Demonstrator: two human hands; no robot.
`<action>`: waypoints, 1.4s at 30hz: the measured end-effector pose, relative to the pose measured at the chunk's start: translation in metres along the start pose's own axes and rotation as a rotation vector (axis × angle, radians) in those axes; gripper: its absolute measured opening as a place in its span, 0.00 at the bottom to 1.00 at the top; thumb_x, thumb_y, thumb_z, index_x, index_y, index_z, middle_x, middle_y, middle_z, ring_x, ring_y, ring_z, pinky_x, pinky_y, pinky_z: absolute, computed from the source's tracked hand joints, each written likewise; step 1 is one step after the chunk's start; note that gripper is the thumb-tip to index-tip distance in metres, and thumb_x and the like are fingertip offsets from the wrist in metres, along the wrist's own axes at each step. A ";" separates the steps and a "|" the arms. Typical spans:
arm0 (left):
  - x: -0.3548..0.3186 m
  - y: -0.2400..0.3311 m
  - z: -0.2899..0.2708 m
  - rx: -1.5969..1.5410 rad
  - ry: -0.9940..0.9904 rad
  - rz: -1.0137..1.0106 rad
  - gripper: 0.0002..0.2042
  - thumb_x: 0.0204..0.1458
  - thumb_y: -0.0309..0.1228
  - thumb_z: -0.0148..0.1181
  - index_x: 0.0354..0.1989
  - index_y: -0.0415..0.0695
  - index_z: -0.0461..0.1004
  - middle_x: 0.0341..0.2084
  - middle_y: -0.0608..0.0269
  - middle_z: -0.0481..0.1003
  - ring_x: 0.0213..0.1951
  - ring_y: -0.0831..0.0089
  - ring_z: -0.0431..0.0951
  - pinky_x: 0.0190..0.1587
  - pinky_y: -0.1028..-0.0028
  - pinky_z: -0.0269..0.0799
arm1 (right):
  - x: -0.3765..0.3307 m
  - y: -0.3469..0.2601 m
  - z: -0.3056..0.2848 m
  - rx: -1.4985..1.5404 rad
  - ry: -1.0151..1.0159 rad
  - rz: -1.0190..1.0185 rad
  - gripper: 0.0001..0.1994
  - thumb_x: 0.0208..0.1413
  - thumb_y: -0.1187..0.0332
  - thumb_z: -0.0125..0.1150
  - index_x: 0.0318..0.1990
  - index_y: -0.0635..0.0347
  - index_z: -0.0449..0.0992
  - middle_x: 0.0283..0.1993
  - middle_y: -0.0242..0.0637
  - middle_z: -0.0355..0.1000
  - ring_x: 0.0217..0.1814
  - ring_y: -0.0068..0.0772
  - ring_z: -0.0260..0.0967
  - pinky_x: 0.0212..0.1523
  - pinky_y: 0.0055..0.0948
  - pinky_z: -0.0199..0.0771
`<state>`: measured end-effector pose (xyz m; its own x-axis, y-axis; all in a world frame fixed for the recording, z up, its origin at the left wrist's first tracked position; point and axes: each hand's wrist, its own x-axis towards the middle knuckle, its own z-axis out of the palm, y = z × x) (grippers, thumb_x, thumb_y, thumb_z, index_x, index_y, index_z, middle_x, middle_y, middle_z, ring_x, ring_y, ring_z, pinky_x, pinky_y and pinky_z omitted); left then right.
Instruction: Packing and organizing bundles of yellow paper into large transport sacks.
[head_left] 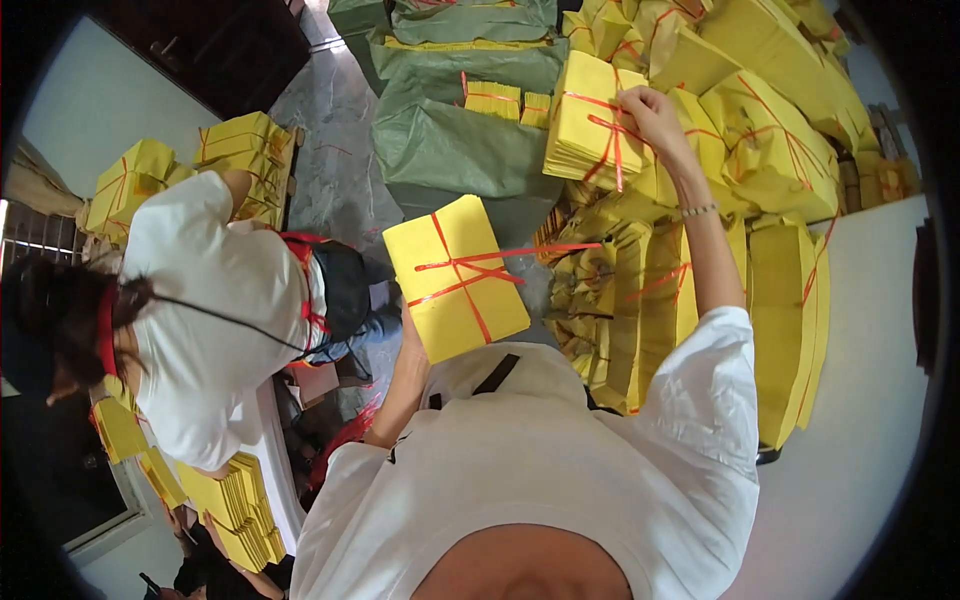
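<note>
In front of my body my left hand point(411, 338) supports a bundle of yellow paper point(450, 325); its fingers are mostly hidden beneath it. Red plastic ribbon crosses that bundle and is knotted on top, with loose ends pointing right. Farther off to the right, my right hand point(652, 115) is closed on the red ribbon of a second bundle of yellow paper point(580, 88). This second bundle is tilted, its layered edges showing, close to piled yellow packages. I cannot tell whether it hangs free or rests on the pile.
An open green sack point(430, 140) holding small yellow bundles point(492, 100) stands ahead. Yellow packages point(785, 310) are stacked along the right. At left a co-worker in a white shirt point(210, 310) bends near more yellow stacks point(235, 510). Another person's hands show at lower left.
</note>
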<state>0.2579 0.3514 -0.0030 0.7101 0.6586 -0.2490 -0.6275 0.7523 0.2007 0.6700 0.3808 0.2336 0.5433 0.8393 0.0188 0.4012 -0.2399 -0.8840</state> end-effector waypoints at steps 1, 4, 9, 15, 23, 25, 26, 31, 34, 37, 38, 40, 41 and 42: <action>0.016 0.003 0.007 -0.002 0.006 0.015 0.26 0.57 0.50 0.43 0.55 0.42 0.65 0.49 0.55 0.72 0.48 0.62 0.74 0.50 0.64 0.73 | 0.024 0.004 0.007 0.016 -0.027 0.010 0.14 0.56 0.61 0.56 0.26 0.63 0.73 0.20 0.22 0.64 0.22 0.13 0.55 0.23 0.18 0.55; 0.032 0.013 0.016 -0.001 0.032 0.053 0.26 0.57 0.50 0.44 0.55 0.42 0.65 0.49 0.55 0.71 0.48 0.62 0.74 0.50 0.64 0.73 | 0.094 0.029 0.023 -0.029 -0.034 -0.013 0.14 0.54 0.60 0.57 0.27 0.64 0.74 0.20 0.22 0.64 0.22 0.14 0.57 0.23 0.20 0.57; 0.117 0.035 0.053 -0.002 0.083 0.162 0.26 0.57 0.50 0.44 0.55 0.42 0.64 0.49 0.55 0.71 0.48 0.62 0.74 0.50 0.64 0.73 | 0.193 0.090 0.058 -0.077 -0.117 -0.100 0.14 0.51 0.61 0.58 0.26 0.64 0.75 0.19 0.27 0.66 0.22 0.18 0.59 0.23 0.24 0.59; 0.177 0.060 0.089 0.042 0.155 0.269 0.26 0.57 0.50 0.44 0.55 0.43 0.64 0.50 0.55 0.71 0.48 0.62 0.74 0.50 0.63 0.72 | 0.227 0.124 0.094 -0.161 -0.215 -0.076 0.14 0.49 0.59 0.58 0.26 0.63 0.73 0.21 0.34 0.70 0.26 0.27 0.68 0.29 0.29 0.66; 0.280 0.086 0.141 0.099 0.218 0.303 0.26 0.57 0.50 0.44 0.55 0.43 0.64 0.50 0.55 0.71 0.49 0.62 0.74 0.50 0.63 0.72 | 0.247 0.170 0.071 -0.313 -0.267 -0.066 0.14 0.52 0.59 0.56 0.29 0.63 0.70 0.24 0.37 0.69 0.26 0.33 0.67 0.29 0.31 0.66; 0.275 0.085 0.149 0.114 0.225 0.306 0.26 0.57 0.50 0.44 0.55 0.43 0.64 0.50 0.55 0.71 0.49 0.62 0.74 0.50 0.63 0.72 | 0.250 0.182 0.066 -0.246 -0.262 -0.034 0.13 0.53 0.61 0.56 0.28 0.64 0.69 0.22 0.33 0.66 0.25 0.26 0.63 0.28 0.28 0.63; 0.292 0.083 0.154 0.122 0.228 0.302 0.26 0.57 0.50 0.44 0.55 0.43 0.64 0.50 0.55 0.71 0.49 0.62 0.74 0.51 0.63 0.72 | 0.248 0.185 0.065 -0.181 -0.253 -0.002 0.12 0.55 0.63 0.56 0.28 0.64 0.67 0.21 0.28 0.63 0.24 0.19 0.59 0.26 0.24 0.61; 0.365 0.107 0.171 0.145 0.241 0.275 0.26 0.57 0.51 0.45 0.55 0.43 0.64 0.50 0.55 0.71 0.49 0.62 0.74 0.51 0.63 0.72 | 0.234 0.171 0.061 -0.126 -0.283 0.024 0.13 0.54 0.60 0.57 0.30 0.64 0.70 0.23 0.35 0.67 0.25 0.26 0.64 0.29 0.28 0.64; 0.401 0.110 0.187 0.158 0.231 0.262 0.26 0.57 0.51 0.45 0.56 0.43 0.64 0.50 0.55 0.71 0.49 0.62 0.74 0.51 0.63 0.72 | 0.240 0.168 0.055 -0.092 -0.306 0.064 0.13 0.55 0.61 0.57 0.34 0.63 0.70 0.27 0.33 0.69 0.29 0.24 0.65 0.32 0.26 0.66; 0.428 0.113 0.210 0.269 0.193 0.288 0.27 0.56 0.52 0.45 0.56 0.43 0.63 0.51 0.55 0.70 0.50 0.61 0.73 0.52 0.62 0.71 | 0.252 0.134 0.052 0.078 -0.299 0.013 0.16 0.56 0.59 0.58 0.44 0.62 0.69 0.38 0.33 0.69 0.39 0.24 0.65 0.41 0.26 0.67; 0.436 0.112 0.221 0.370 0.165 0.322 0.28 0.56 0.53 0.46 0.57 0.43 0.63 0.52 0.55 0.69 0.51 0.61 0.73 0.53 0.61 0.71 | 0.256 0.111 0.052 0.212 -0.291 -0.079 0.19 0.56 0.59 0.58 0.50 0.61 0.67 0.46 0.34 0.69 0.46 0.24 0.65 0.46 0.25 0.67; 0.456 0.116 0.227 0.310 0.103 0.244 0.31 0.56 0.55 0.46 0.59 0.44 0.61 0.55 0.54 0.67 0.53 0.60 0.71 0.54 0.58 0.69 | 0.270 0.081 0.052 0.323 -0.367 -0.084 0.24 0.56 0.56 0.57 0.55 0.60 0.63 0.51 0.35 0.66 0.52 0.26 0.62 0.51 0.27 0.64; 0.460 0.113 0.240 0.330 0.134 0.213 0.32 0.55 0.56 0.45 0.61 0.44 0.59 0.56 0.53 0.66 0.54 0.58 0.70 0.55 0.55 0.67 | 0.277 0.071 0.052 0.431 -0.431 -0.093 0.29 0.56 0.53 0.57 0.60 0.58 0.59 0.57 0.36 0.62 0.58 0.28 0.59 0.56 0.29 0.61; 0.469 0.112 0.239 0.332 0.144 0.212 0.32 0.55 0.56 0.45 0.61 0.44 0.59 0.56 0.53 0.66 0.54 0.58 0.70 0.55 0.55 0.67 | 0.282 0.060 0.056 0.436 -0.436 -0.086 0.29 0.56 0.53 0.57 0.60 0.58 0.59 0.57 0.36 0.62 0.58 0.28 0.59 0.56 0.29 0.61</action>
<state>0.5970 0.7476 0.1292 0.5097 0.8084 -0.2945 -0.6012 0.5795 0.5502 0.8064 0.6302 0.1595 0.1345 0.9908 -0.0129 0.0417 -0.0186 -0.9990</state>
